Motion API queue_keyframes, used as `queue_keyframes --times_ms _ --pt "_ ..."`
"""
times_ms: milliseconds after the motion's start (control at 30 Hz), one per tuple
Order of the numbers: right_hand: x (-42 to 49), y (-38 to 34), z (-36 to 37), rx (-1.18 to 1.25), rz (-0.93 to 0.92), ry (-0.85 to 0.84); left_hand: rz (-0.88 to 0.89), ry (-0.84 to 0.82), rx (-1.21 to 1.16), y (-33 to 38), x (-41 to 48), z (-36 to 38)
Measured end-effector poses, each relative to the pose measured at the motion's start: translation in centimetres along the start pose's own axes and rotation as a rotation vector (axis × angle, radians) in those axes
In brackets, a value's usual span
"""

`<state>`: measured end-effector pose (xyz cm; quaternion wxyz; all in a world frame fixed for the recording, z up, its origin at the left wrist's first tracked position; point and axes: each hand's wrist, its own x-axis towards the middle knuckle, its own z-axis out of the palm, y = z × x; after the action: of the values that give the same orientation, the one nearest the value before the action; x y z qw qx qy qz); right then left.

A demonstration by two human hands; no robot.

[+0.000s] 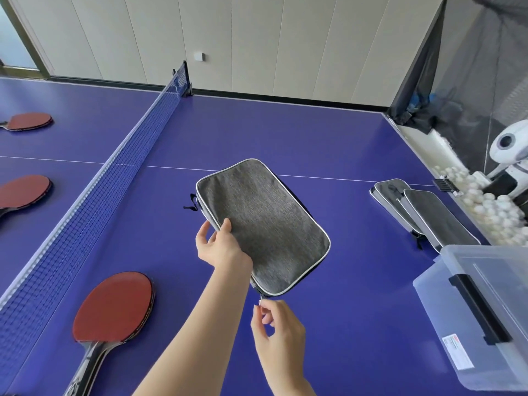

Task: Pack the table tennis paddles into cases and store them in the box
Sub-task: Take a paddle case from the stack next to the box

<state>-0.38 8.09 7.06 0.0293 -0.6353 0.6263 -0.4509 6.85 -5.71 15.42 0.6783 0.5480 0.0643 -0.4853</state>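
While the left grip (pixel 221 250) pinches the grey paddle case (pixel 263 221) by its nine-o'clock edge, holding it over the middle of the tabletop (pixel 328 144), the right grip (pixel 278 332) pinches the zipper pull (pixel 260 300) at the case's six-o'clock corner. A red paddle (pixel 114 307) lies at eight o'clock, and the clear box (pixel 480 310) sits at four.
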Motion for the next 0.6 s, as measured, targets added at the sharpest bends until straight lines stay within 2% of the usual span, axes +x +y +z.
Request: queue_keyframes --times_ms 133,333,500,567,600 --pt "0.1 -0.8 1.0 -0.055 0.016 0.001 -0.029 -0.004 0.0 -0.6 -0.2 -0.4" --pt "0.3 -0.9 0.5 -0.085 -0.015 -0.007 0.024 -0.052 0.09 -0.3 0.9 -1.3" --pt "4.1 3.4 -3.4 0.204 0.311 0.19 -0.004 -0.22 0.171 0.7 3.1 -4.3" --pt "6.4 5.7 -4.5 0.308 0.523 0.105 -0.062 -0.337 0.225 0.7 3.6 -5.7" --pt "7.3 6.8 -4.8 0.378 0.641 -0.005 -0.1 -0.396 0.252 0.7 3.8 -6.3"
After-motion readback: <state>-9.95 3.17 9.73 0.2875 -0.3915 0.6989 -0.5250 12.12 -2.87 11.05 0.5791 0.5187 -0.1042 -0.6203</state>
